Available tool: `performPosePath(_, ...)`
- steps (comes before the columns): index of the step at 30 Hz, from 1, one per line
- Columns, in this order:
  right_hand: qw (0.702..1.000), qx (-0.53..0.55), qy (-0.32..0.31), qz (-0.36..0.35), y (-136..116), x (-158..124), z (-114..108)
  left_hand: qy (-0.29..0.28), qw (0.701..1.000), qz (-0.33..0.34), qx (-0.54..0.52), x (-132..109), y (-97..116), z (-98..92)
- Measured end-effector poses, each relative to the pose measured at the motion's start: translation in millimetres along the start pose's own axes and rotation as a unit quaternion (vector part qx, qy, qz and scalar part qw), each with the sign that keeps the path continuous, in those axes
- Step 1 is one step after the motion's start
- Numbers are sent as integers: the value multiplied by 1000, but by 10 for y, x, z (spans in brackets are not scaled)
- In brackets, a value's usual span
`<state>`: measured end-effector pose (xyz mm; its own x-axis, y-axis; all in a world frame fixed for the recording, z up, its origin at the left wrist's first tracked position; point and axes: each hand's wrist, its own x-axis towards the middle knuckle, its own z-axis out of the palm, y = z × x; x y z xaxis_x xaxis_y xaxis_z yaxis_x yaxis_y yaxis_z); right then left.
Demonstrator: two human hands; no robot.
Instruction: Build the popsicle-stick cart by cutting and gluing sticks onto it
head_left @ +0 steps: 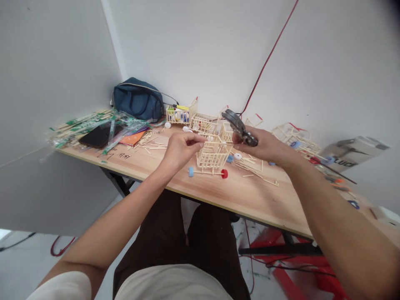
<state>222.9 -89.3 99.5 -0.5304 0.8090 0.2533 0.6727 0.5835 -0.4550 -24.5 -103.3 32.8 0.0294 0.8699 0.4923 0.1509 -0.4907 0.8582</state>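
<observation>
Boxy pale wooden-stick cart (213, 160) on light wood-grain table (250, 196) (or just above, can't tell); left hand (181, 149) pinches its top edge, likely steadying it. Right hand (265, 143) grips dark-grey metal hand tool (239, 126), raised, presumably for readiness.

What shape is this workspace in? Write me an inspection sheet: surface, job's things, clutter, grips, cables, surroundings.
Surface: wooden table, dark handwritten marks toward its left end.
Job's things: stick cart between the hands, blue wheel and red wheel at its near side; dark tool.
Clutter: loose sticks, plastic-wrapped sticks, blue bag, more stick carts.
Grips: left grip pinches the stick cart's upper rim; right grip holds the dark tool, fingertips near that rim.
Cables: red cable against the back wall; black cable beneath the table.
Surroundings: pale walls behind and at left; printed box at right; red material on the floor.
</observation>
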Motion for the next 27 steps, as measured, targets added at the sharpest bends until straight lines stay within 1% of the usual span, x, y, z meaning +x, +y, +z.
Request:
performPosePath(8,1000,1,-1,5,-29,0,-7,2,1000,-3,8,-1,22,-3)
performPosePath(20,1000,-2,-5,-6,-46,6,-17,0,1000,-9,5,-7,24,1)
performPosePath(27,1000,-13,-5,-5,-30,8,-22,0,1000,10,17,6,16,-10)
